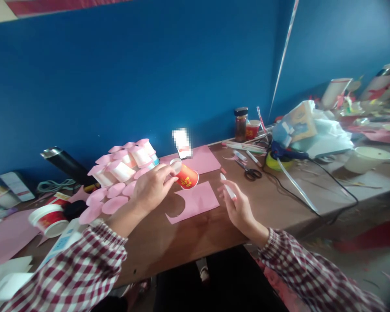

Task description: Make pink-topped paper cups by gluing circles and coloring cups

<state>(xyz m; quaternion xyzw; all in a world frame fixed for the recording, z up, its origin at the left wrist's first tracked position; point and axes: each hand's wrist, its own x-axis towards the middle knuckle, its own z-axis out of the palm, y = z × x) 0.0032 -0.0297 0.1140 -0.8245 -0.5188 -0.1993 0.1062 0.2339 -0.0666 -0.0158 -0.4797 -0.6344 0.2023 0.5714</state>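
Note:
My left hand (pixel 152 186) is closed on a red paper cup (pixel 187 177) with yellow lettering, tilted on its side above the table. A pink paper sheet (pixel 203 201) with a round bite cut from its left edge lies just below the cup. To the right, my right hand (pixel 240 210) holds a slim white marker (pixel 228 187) with a reddish end between thumb and fingers. Left of the cup, several white cups with pink paper discs (pixel 121 170) stand bunched together. Loose pink paper discs (pixel 115 204) lie in front of them.
Black-handled scissors (pixel 251 173) and a blue glue gun (pixel 287 151) with a trailing cord lie to the right. A phone (pixel 183 145) leans on the blue partition (pixel 133 78). At left are a black flask (pixel 65 164) and a red-and-white cup (pixel 48 220).

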